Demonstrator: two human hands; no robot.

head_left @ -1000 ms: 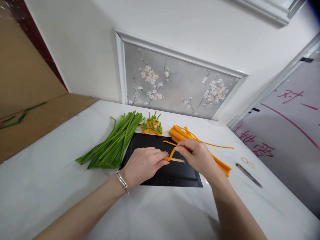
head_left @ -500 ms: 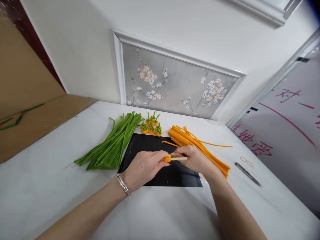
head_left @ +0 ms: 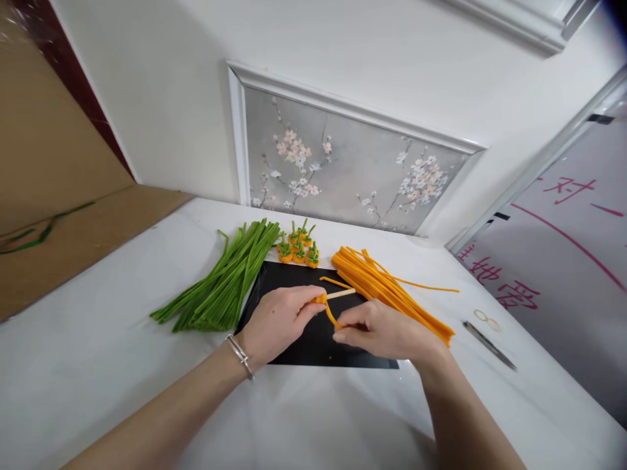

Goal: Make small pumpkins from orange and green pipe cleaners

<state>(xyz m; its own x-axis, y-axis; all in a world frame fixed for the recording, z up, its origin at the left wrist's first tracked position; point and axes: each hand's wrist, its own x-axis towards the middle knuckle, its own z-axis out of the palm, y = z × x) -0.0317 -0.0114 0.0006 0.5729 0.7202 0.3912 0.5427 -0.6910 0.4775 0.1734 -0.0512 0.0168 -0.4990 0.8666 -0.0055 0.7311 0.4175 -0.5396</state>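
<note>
- Above the black mat (head_left: 313,349), the left hand (head_left: 281,320) has its fingers pinched on the orange coil (head_left: 320,299) around the stick (head_left: 341,294); a firm pinch should stop the turns slipping.
- Also above the mat, the right hand (head_left: 385,329) grips the orange strip (head_left: 332,316) in its fingers; the strip bows, so steady tension would likely lay each turn snugly.
- Swinging wide risks brushing the orange bundle (head_left: 392,284) at the mat's right.

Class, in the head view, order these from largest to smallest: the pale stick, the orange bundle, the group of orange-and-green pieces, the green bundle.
1. Green bundle
2. Orange bundle
3. Group of orange-and-green pieces
4. Pale stick, judged by its visible part
</note>
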